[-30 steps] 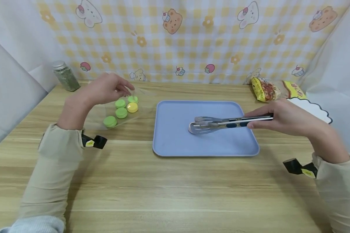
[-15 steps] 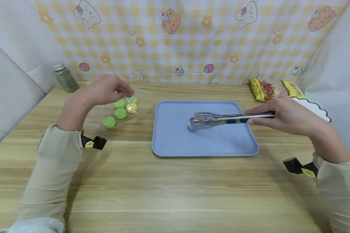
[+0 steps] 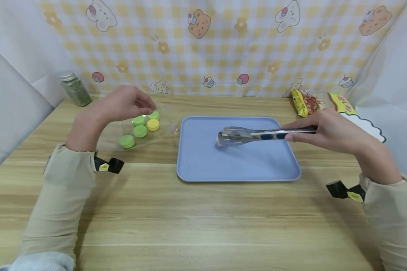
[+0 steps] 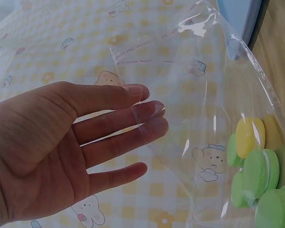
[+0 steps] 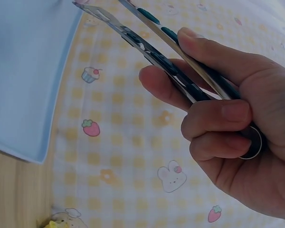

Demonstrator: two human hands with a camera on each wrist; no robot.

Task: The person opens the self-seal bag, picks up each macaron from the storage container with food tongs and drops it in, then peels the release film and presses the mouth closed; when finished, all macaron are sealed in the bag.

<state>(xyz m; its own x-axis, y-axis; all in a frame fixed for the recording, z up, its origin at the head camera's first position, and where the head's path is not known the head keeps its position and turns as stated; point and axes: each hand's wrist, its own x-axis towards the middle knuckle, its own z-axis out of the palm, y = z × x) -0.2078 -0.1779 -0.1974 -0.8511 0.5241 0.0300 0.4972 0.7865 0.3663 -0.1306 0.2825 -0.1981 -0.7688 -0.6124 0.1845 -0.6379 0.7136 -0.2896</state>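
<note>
Five macarons [image 3: 140, 131]: four green ones and a yellow one [image 3: 153, 125] are lying inside the clear plastic bag [image 4: 194, 95], left of the blue tray [image 3: 203, 165].
Pale macaron [image 3: 219, 142]: a sixth is sitting at the tips of the metal tongs [image 3: 266, 136], over the tray; blur and overlap are concealing whether it is being gripped or lifted.
Left hand [image 3: 120, 102]: thumb and forefinger are pinching the bag's edge, the others stretching out, slightly spread.
Right hand [image 3: 327, 131]: fingers and thumb are curling round the tongs' handles.
Bag, progress: five pieces are already lying there — by count, most of the visible set.
Tray, progress: the pale piece is being the only macaron showing outside the bag — its handling is seemingly under way, not finished.
Jar and packet: a herb jar [image 3: 74, 90] is standing back left, a food packet [image 3: 320, 104] is lying back right; neither is being touched.
</note>
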